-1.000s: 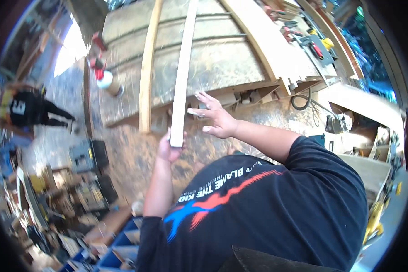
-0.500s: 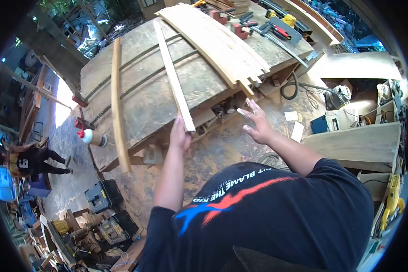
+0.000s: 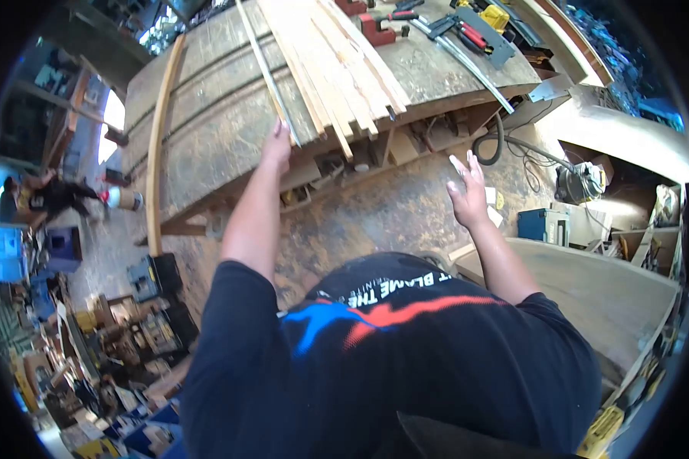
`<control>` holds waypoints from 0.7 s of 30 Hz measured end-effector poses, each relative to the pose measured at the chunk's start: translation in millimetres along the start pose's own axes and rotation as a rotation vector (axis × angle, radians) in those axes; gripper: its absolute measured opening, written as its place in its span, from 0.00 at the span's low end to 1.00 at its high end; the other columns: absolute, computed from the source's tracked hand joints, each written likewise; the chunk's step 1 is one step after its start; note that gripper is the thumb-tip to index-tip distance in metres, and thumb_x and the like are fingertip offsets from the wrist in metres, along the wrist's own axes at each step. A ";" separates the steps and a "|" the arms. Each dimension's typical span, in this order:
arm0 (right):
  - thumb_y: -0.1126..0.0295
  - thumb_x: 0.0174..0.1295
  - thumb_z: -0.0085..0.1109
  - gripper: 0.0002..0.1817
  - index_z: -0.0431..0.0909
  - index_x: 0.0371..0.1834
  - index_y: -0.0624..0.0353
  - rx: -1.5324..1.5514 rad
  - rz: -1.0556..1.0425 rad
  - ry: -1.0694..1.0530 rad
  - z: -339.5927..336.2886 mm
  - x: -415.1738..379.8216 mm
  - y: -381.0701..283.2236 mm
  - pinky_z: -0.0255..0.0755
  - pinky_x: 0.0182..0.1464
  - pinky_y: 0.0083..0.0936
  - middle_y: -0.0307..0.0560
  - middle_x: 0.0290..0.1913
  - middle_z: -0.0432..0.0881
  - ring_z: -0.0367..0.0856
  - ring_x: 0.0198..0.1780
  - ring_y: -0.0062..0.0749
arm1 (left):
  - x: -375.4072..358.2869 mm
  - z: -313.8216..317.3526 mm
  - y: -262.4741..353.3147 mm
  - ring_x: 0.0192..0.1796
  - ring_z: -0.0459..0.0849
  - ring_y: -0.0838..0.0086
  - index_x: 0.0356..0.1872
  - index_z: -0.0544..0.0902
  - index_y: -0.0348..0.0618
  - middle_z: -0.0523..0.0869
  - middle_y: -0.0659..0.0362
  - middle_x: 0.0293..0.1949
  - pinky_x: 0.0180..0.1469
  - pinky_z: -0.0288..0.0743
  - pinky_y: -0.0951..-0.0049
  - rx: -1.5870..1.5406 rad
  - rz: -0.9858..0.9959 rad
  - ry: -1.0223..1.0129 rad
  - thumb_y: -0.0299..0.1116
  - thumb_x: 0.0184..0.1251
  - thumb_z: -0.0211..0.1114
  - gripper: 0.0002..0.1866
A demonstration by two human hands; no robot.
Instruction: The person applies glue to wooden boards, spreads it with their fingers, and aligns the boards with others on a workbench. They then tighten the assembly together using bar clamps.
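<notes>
My left hand [image 3: 277,147] is closed on the near end of a narrow wooden strip [image 3: 262,65] at the workbench's [image 3: 207,153] front edge. Several pale wooden strips [image 3: 333,65] lie side by side on the bench, to the right of that strip. My right hand [image 3: 469,193] is raised over the floor, its fingers apart and nothing in it. Far to the left, a single long strip [image 3: 158,138] lies across the bench and sticks out past the front edge.
A glue bottle [image 3: 124,199] stands at the bench's left side. Red clamps [image 3: 379,32] and metal bars [image 3: 467,65] lie at the back right. A person [image 3: 57,193] is at the far left. A hose [image 3: 500,145] and a vacuum [image 3: 580,182] are on the right.
My view has shifted. My left hand and its strip are now nearer the group of strips, and the strip appears turned onto its narrow side. My right hand has moved away from the strips.
</notes>
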State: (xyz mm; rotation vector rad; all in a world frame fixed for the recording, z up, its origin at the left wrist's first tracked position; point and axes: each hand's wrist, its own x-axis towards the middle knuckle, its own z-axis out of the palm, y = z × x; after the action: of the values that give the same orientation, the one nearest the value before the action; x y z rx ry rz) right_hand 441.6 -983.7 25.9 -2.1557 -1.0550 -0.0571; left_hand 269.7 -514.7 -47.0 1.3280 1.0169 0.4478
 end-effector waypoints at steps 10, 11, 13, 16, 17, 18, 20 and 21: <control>0.51 0.67 0.66 0.32 0.78 0.73 0.50 0.054 0.176 -0.030 -3.0 -10.4 31.6 0.53 0.81 0.52 0.73 0.81 0.60 0.57 0.82 0.67 | -1.7 52.5 26.9 0.32 0.72 0.81 0.83 0.65 0.60 0.84 0.67 0.46 0.30 0.69 0.75 -0.021 -0.015 -0.059 0.41 0.85 0.57 0.29; 0.51 0.67 0.67 0.32 0.78 0.72 0.50 0.050 0.167 -0.028 -3.0 -14.0 39.7 0.54 0.81 0.52 0.73 0.81 0.61 0.58 0.82 0.67 | -8.4 53.8 28.8 0.31 0.71 0.81 0.83 0.65 0.60 0.84 0.67 0.45 0.29 0.69 0.75 0.018 -0.006 -0.035 0.40 0.85 0.57 0.29; 0.50 0.66 0.67 0.32 0.79 0.72 0.50 0.046 0.174 -0.021 -7.0 -13.7 51.5 0.54 0.81 0.53 0.73 0.81 0.61 0.58 0.82 0.67 | -5.8 52.9 30.5 0.30 0.71 0.81 0.83 0.65 0.61 0.85 0.67 0.44 0.27 0.67 0.76 0.082 0.003 -0.005 0.39 0.85 0.56 0.29; 0.50 0.66 0.67 0.32 0.80 0.71 0.50 0.049 0.222 -0.032 -11.6 -15.1 62.8 0.54 0.81 0.53 0.73 0.81 0.61 0.58 0.82 0.67 | -7.8 53.4 35.7 0.28 0.72 0.81 0.83 0.64 0.62 0.86 0.67 0.44 0.25 0.66 0.76 0.117 -0.032 0.015 0.38 0.86 0.55 0.29; 0.49 0.66 0.67 0.32 0.80 0.71 0.50 0.049 0.228 -0.032 -14.4 -13.6 63.7 0.54 0.81 0.53 0.73 0.81 0.61 0.59 0.82 0.67 | -8.8 54.5 35.6 0.27 0.72 0.81 0.83 0.63 0.62 0.87 0.67 0.44 0.25 0.65 0.76 0.121 -0.052 0.021 0.38 0.86 0.55 0.29; 0.49 0.66 0.67 0.32 0.80 0.71 0.50 0.048 0.234 -0.031 -15.9 -11.2 64.2 0.55 0.81 0.53 0.72 0.81 0.61 0.59 0.82 0.67 | -7.2 54.8 37.4 0.27 0.72 0.81 0.83 0.63 0.63 0.87 0.66 0.44 0.24 0.65 0.76 0.103 -0.048 0.014 0.38 0.86 0.55 0.29; 0.48 0.66 0.67 0.32 0.79 0.71 0.49 0.032 0.238 -0.032 -19.1 -5.9 62.8 0.55 0.81 0.52 0.71 0.81 0.60 0.59 0.82 0.65 | -6.8 56.6 37.8 0.27 0.72 0.81 0.84 0.63 0.63 0.88 0.65 0.43 0.24 0.64 0.76 0.060 -0.048 0.002 0.38 0.86 0.55 0.29; 0.48 0.67 0.67 0.32 0.79 0.71 0.49 0.036 0.238 -0.031 -19.9 -2.2 60.3 0.55 0.81 0.52 0.71 0.82 0.60 0.59 0.82 0.65 | -6.6 57.8 38.0 0.27 0.72 0.81 0.84 0.63 0.63 0.88 0.65 0.43 0.24 0.64 0.76 0.063 -0.058 0.013 0.39 0.86 0.55 0.29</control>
State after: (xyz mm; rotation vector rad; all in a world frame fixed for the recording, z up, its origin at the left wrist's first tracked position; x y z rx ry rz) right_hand 487.6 -1021.9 4.4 -2.2403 -0.8032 0.1054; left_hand 323.2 -544.3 -13.9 1.3495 1.0855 0.3837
